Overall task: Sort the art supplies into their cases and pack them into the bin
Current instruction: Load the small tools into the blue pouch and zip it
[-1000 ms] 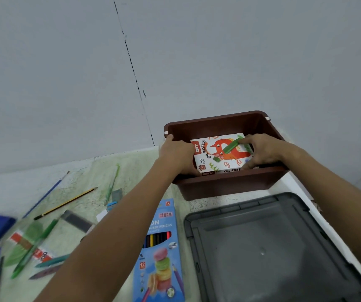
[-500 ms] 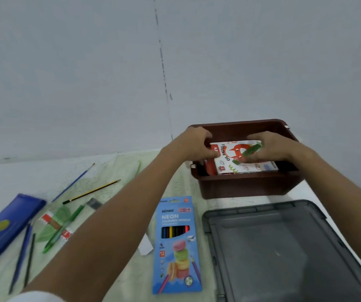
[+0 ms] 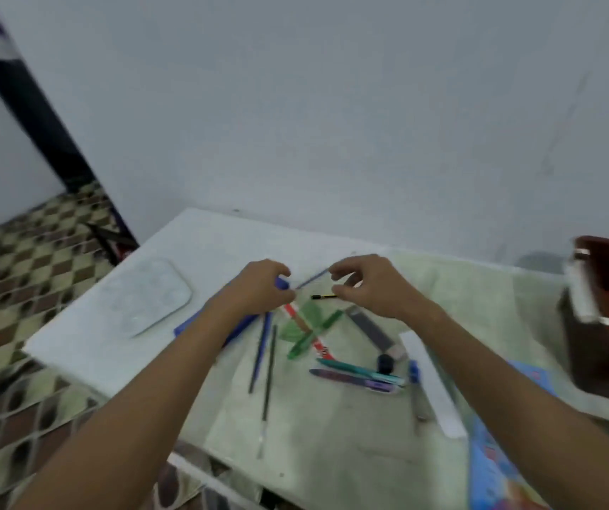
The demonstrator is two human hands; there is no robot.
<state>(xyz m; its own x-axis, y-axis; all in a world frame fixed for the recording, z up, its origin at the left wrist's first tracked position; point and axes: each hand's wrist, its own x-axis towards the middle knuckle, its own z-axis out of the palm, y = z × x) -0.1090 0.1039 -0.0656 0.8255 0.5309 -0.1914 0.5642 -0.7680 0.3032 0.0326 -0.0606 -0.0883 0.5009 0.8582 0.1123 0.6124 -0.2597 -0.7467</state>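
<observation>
Table (image 3: 118, 362); left hand (image 3: 258, 288) grips blue case (image 3: 238, 327); writing blurred.

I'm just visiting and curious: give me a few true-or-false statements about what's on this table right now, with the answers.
1. The brown bin sits at the table's right edge. True.
2. The left hand touches a blue case. True.
3. The right hand holds the green pen. False: the green pen lies on the table, nearer the person than that hand.
4. The teal pen stands upright. False: it lies flat beside a purple pen.
5. A clear plastic lid lies at the table's left. True.
</observation>
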